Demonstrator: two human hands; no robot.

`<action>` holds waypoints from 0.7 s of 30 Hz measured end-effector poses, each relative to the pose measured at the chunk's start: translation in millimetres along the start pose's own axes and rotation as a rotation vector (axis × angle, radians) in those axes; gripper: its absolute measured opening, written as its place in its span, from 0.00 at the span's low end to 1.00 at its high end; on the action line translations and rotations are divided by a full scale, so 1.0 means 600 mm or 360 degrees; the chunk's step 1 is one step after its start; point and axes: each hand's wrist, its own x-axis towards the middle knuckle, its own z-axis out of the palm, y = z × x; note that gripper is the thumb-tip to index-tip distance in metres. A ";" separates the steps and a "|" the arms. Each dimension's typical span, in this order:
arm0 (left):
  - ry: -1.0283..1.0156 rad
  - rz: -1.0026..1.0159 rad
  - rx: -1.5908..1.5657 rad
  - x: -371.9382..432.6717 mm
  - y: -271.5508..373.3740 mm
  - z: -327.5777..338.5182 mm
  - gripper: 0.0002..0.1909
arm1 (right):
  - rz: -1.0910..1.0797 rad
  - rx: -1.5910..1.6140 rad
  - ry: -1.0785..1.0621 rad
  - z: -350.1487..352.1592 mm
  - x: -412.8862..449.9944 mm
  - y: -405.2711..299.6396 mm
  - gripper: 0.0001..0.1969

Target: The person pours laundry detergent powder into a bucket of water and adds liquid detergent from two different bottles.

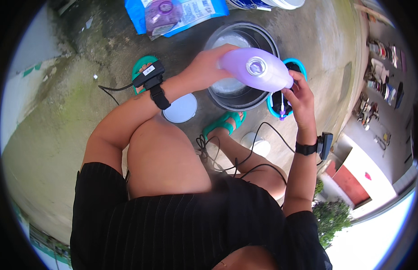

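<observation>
A light purple plastic bottle (242,69) lies tilted on its side above a large dark basin, its round end facing me. My left hand (212,65) is closed around one side of it. At the bottle's other end, the fingers of my right hand (298,96) touch it near its neck. A purple and white pump top (282,109) hangs below the right fingers; whether they hold it is hard to tell. Whitish, foamy-looking liquid lies in the dark basin (276,49) beneath the bottle. Behind the right hand, a turquoise basin (270,109) holds dark cloth.
A blue package (198,15) and a clear purple container (161,17) are beyond the dark basin, near white buckets (286,3). A pale round lid (180,108) lies by my feet in green sandals (225,123). Black cables (263,125) run from the wrist devices across my legs.
</observation>
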 end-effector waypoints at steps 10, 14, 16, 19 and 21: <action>0.0009 0.0008 0.0367 0.000 0.000 -0.033 0.21 | 0.0034 -0.0389 0.0114 -0.035 -0.011 -0.009 0.13; 0.0126 -0.0326 0.0108 -0.032 0.001 -0.089 0.15 | -0.0056 -0.0790 0.0212 -0.025 0.025 0.021 0.16; 0.0221 -0.0365 0.0074 -0.040 -0.008 -0.102 0.14 | -0.0121 -0.1157 0.0144 -0.014 0.051 0.057 0.16; 0.0319 -0.0396 -0.0117 -0.050 -0.018 -0.105 0.14 | -0.0164 -0.1415 0.0054 0.034 0.092 0.104 0.14; 0.0308 -0.0462 -0.0153 -0.049 -0.019 -0.100 0.13 | -0.0036 -0.1446 -0.0007 0.064 0.118 0.133 0.15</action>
